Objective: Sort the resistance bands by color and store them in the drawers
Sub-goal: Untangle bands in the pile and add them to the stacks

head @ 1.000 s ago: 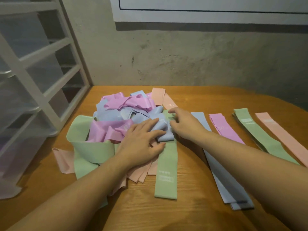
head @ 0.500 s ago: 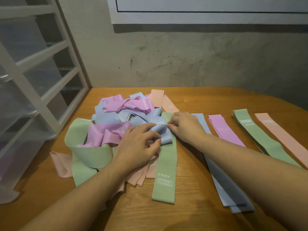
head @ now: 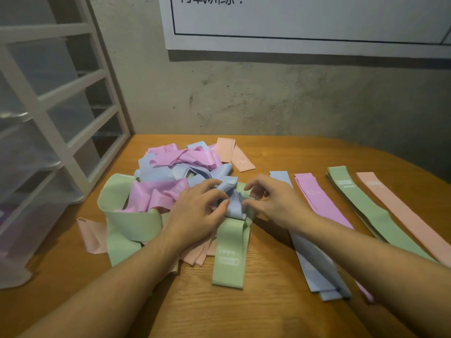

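Note:
A tangled pile of resistance bands [head: 170, 189] in purple, blue, green and peach lies on the wooden table [head: 244, 313]. My left hand [head: 197, 211] rests on the pile's right side and grips a crumpled blue band [head: 234, 203]. My right hand [head: 273, 201] faces it with curled fingers and pinches the same blue band's right edge. Under both hands a flat green band [head: 230, 254] runs toward me. To the right lie sorted rows: blue bands [head: 317, 272], purple band [head: 314, 193], green bands [head: 361, 206], peach band [head: 400, 215].
A white-framed unit of translucent drawers [head: 61, 147] stands at the table's left edge, its lowest drawer [head: 14, 242] pulled out. A concrete wall with a white poster [head: 305, 20] stands behind the table. Two peach bands [head: 234, 154] lie behind the pile.
Both hands have closed in on the blue band and bunched it up between them. My right hand's fingers have curled more. The view has tilted up slightly.

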The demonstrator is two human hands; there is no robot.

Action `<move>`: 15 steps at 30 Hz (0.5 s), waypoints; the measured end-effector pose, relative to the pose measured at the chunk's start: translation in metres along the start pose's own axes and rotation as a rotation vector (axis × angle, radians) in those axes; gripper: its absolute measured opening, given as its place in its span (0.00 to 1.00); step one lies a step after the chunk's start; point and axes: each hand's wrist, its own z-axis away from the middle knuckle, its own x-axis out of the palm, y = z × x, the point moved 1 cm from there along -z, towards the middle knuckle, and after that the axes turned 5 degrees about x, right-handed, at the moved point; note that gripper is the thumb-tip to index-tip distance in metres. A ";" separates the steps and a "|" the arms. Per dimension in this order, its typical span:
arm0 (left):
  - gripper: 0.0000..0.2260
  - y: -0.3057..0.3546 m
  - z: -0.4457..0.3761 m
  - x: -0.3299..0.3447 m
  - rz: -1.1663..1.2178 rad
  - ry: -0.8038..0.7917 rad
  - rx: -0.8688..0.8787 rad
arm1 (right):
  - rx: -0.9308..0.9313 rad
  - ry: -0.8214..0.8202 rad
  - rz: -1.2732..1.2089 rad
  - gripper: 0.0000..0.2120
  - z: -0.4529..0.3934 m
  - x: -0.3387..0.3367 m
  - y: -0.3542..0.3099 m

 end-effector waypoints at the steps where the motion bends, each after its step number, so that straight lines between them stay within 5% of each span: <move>1: 0.19 0.000 0.000 0.000 0.011 0.002 -0.001 | -0.009 0.004 -0.017 0.10 0.005 -0.006 -0.003; 10: 0.21 0.022 -0.007 -0.018 0.379 0.050 0.005 | -0.025 0.187 -0.382 0.04 0.024 -0.057 -0.039; 15: 0.15 0.072 -0.011 -0.029 0.727 -0.086 -0.133 | 0.014 0.233 -0.569 0.04 0.028 -0.073 -0.063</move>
